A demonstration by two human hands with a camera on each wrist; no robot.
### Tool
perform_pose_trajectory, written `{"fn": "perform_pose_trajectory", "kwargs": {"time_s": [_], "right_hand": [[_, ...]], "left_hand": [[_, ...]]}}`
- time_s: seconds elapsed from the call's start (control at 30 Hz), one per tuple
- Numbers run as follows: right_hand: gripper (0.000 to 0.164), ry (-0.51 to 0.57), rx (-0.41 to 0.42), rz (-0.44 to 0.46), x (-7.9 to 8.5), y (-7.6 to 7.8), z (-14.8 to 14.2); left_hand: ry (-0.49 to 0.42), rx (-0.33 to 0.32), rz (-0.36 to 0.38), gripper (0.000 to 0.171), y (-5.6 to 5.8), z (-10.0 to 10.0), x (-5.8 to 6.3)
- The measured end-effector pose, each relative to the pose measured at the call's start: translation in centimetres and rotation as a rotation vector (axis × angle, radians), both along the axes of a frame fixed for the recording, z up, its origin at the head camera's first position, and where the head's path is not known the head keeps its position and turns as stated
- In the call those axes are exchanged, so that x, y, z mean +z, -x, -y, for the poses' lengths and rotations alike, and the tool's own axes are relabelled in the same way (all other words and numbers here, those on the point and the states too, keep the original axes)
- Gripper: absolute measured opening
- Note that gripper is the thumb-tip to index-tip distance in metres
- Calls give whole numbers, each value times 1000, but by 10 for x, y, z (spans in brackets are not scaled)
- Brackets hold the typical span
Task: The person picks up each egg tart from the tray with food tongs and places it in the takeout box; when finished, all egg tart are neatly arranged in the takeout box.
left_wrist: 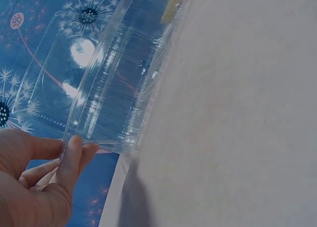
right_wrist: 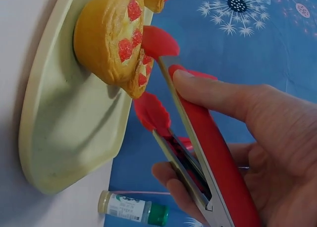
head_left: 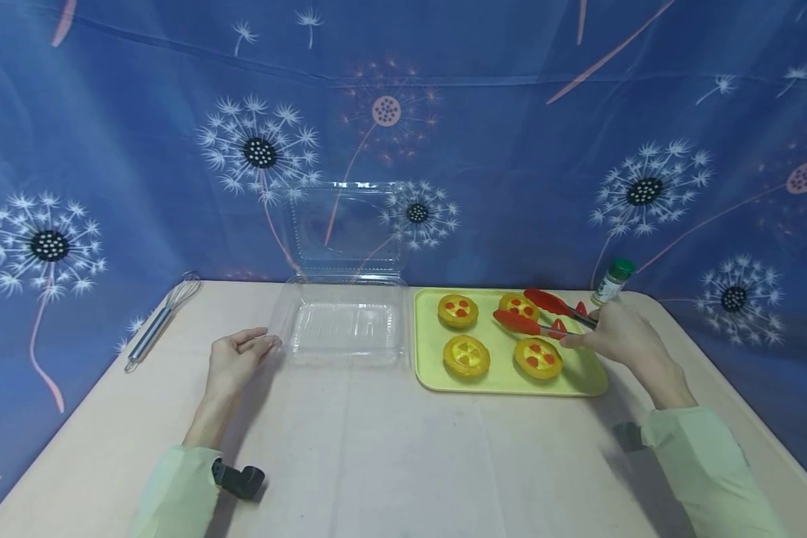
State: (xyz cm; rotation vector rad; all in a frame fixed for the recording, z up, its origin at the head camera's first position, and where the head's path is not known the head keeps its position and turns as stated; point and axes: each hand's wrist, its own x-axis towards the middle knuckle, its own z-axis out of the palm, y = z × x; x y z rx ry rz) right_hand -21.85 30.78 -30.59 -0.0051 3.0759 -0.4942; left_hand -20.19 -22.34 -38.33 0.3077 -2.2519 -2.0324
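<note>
My left hand point(head_left: 232, 362) pinches the left rim of a clear plastic clamshell container point(left_wrist: 106, 95), whose lid stands open at the back. In my right hand point(head_left: 628, 344) I grip red-tipped tongs point(head_left: 519, 323), their jaws apart above a yellow tray point(head_left: 581, 381). Several egg tarts sit on that tray: a back-right tart point(head_left: 511, 302) lies near the tong tips, and a front-right tart point(head_left: 538, 359) lies just below them. Two more, a back-left tart point(head_left: 457, 311) and a front-left tart point(head_left: 466, 356), stand toward the container. Red pieces top three of them.
A whisk point(head_left: 163, 321) lies at the table's left edge. Behind my right hand stands a small green-capped shaker bottle point(head_left: 613, 281). A blue dandelion-print cloth point(head_left: 511, 149) hangs behind the pale table point(head_left: 390, 456).
</note>
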Motion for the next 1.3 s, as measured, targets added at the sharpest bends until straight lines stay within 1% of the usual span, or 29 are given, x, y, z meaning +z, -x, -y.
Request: {"fn": "perform_pose_trajectory", "kwargs": {"time_s": [0.07,0.17,0.27,0.47,0.6,0.7,0.8,0.9,1.03,1.1,1.13,1.17,1.27,1.3], "right_hand": [[48,8,-10,15,1,1,1],[45,-1,-18,33,3,2,4],[45,-22,-17,47,4,4,5],[50,-45,-10,28,5,4,5],[47,-39,-15,14,3,2,5],[47,-51,-6,-31,3,-1,4],[59,-90,7,-110,5,-4,4],[65,-128,1,-170,7,-7,5],[64,-111,-38,-163,13,-12,11],[56,-99,-40,-153,17,-15,16],[55,-97,-33,-154,18,-17,18],[60,-98,-23,-159,20,-18,21],[84,-94,22,-182,25,-22,28],[83,-91,35,-188,26,-23,30]], "left_hand": [[11,1,2,42,0,0,0],[15,1,4,42,0,-1,0],[24,2,5,41,0,0,0],[42,6,-1,41,0,1,-2],[32,8,0,42,0,0,-2],[16,8,0,42,0,0,-1],[10,14,-3,42,-1,0,-1],[17,15,-7,41,-1,0,-1],[26,17,-13,40,-1,1,-1],[19,18,-14,40,-2,1,-1],[16,18,-13,41,-2,1,0],[13,18,-10,41,-2,0,0],[4,16,-9,41,-1,0,0],[3,14,-7,41,-1,-1,-1]]}}
